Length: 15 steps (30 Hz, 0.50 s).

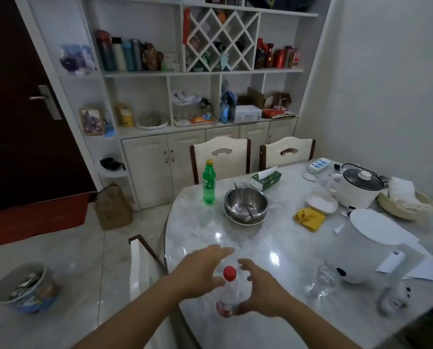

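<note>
A clear plastic bottle (231, 293) with a red cap and a red label stands upright at the near edge of the marble table (273, 238). My left hand (200, 268) is just left of the bottle, fingers stretched forward and thumb close to its neck. My right hand (263, 288) is cupped on the bottle's right side. Its fingers are spread and curved above the cap, and its thumb lies by the label. Motion blur hides whether either hand presses on the bottle.
Farther back on the table are a green soda bottle (208, 183), stacked steel bowls (245, 205) holding chopsticks, and a tissue box (265, 180). To the right are a yellow cloth (308, 217), a white cooker (356, 187), a glass (323, 280) and papers. A chair (142, 263) stands at the left.
</note>
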Each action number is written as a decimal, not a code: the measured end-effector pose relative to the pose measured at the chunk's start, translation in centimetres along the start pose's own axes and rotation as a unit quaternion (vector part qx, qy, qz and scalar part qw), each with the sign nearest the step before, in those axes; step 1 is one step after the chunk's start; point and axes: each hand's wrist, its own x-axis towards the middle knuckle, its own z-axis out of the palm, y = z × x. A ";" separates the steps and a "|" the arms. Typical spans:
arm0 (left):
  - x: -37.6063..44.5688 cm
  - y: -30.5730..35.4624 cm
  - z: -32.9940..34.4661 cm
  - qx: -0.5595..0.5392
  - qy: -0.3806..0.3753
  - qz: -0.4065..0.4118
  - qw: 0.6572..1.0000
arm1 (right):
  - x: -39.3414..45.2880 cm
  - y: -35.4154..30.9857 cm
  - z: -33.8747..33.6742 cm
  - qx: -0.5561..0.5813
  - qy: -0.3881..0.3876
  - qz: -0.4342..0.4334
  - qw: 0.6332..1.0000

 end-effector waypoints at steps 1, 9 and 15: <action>0.4 0.0 0.2 0.004 -0.023 0.007 1.000 | 0.5 0.2 0.7 0.014 0.008 0.009 1.000; 2.7 -1.0 2.4 0.050 -0.069 0.038 0.996 | 3.8 1.6 5.5 0.103 0.080 0.057 0.990; 3.5 -2.3 1.3 0.079 -0.058 0.093 0.991 | 4.5 1.3 5.3 0.117 0.106 0.043 0.987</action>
